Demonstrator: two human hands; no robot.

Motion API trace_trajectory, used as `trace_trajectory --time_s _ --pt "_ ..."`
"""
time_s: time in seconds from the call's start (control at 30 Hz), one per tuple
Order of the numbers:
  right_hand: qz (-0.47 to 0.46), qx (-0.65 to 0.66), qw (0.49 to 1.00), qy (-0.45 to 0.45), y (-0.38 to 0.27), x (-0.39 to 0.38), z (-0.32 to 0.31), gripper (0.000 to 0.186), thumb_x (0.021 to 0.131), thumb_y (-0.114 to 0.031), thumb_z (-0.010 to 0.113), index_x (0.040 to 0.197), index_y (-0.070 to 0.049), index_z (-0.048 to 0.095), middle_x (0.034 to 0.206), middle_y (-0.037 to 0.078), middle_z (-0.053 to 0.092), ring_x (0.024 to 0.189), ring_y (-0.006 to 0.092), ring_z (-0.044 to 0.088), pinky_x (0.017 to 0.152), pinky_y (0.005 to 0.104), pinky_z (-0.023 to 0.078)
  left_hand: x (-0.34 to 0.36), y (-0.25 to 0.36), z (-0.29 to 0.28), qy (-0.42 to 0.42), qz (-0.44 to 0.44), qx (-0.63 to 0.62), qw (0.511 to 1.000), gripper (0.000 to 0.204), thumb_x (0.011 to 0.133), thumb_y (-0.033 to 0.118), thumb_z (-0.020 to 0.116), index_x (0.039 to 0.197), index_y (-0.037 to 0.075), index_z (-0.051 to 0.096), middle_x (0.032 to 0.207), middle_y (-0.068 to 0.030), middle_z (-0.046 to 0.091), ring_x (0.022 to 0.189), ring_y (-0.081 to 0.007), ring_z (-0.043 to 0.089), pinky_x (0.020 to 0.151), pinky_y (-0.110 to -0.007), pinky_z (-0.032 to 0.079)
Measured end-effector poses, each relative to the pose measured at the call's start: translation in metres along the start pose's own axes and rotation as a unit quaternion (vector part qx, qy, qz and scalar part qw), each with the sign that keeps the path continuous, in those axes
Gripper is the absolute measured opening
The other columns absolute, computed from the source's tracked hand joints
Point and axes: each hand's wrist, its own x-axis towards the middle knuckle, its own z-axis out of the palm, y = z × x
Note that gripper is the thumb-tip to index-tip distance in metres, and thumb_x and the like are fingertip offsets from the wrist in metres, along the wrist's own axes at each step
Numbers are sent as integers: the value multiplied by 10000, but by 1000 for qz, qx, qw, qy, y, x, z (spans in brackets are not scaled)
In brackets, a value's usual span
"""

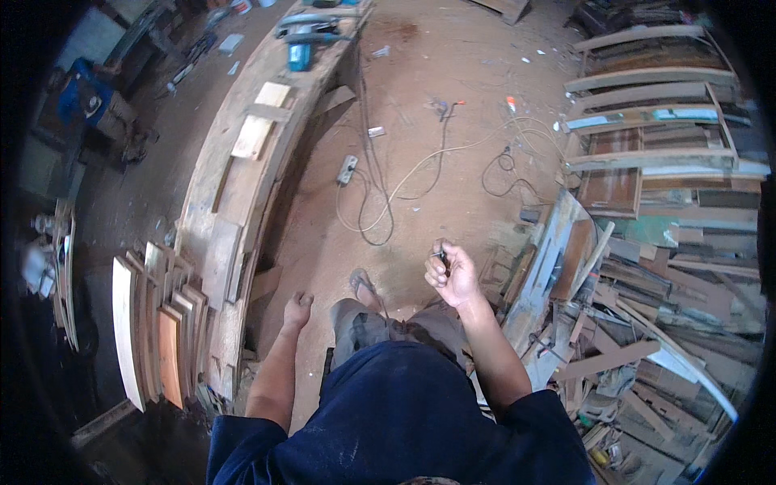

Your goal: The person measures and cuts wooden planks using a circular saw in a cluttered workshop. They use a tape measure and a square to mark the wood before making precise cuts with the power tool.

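Note:
My right hand point(453, 279) is raised in front of me, palm turned up, its fingers curled round a small dark object point(442, 257). What kind of thing it is, I cannot make out. Down at my left side hangs my left hand point(298, 311), loosely closed, with nothing showing in it. It is nearest to the long wooden workbench point(194, 190), but apart from it. Short boards point(253, 136) lie on the bench, and a teal power saw point(299, 52) stands at its far end.
Boards stand on edge point(170, 356) by the near left of the bench. Cables and a power strip point(347, 170) lie across the floor ahead. Wooden frames point(655, 81) and heaped offcuts point(647, 364) fill the right side. Another person point(97, 105) is at the far left.

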Motion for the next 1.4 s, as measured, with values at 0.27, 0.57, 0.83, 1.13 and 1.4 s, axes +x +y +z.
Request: trace_trajectory --time_s 0.27,0.57,0.83,1.13,1.4 --pt "-27 129 982 -136 -64 -98 -113 244 935 -277 496 791 -82 534 602 -5 393 496 117 325 460 285 277 -51 60 74 -99 -81 -4 992 585 944 448 644 1298 -18 640 1275 -214 676 1207 -322 639 1046 -394 471" --pt "-9 184 982 40 -50 -124 -250 305 1019 -354 553 826 -119 581 735 28 584 566 136 507 520 268 381 -88 138 131 -161 -39 20 986 561 969 395 639 1330 -33 620 1279 -207 677 1204 -306 636 1045 -377 465" --pt "-113 81 963 232 -75 -228 -323 240 1043 -297 545 952 -94 637 798 41 654 648 157 606 492 273 412 -84 182 163 -192 -16 53 980 551 988 375 633 1388 -1 585 1187 -138 688 1019 -207 652 879 -327 513" --pt "-326 206 838 385 -20 -343 -431 263 1052 -261 499 943 -65 638 824 59 650 768 190 624 666 326 485 -33 181 161 -254 -37 147 955 441 968 408 657 1237 58 644 1088 -68 675 857 -151 618 638 -289 482" --pt "-520 336 553 558 123 -546 -580 227 997 -152 489 890 -20 639 825 129 646 759 264 623 719 377 530 -16 293 177 -267 114 120 949 472 1002 386 617 1324 42 611 1159 -117 668 1032 -205 630 766 -351 503"
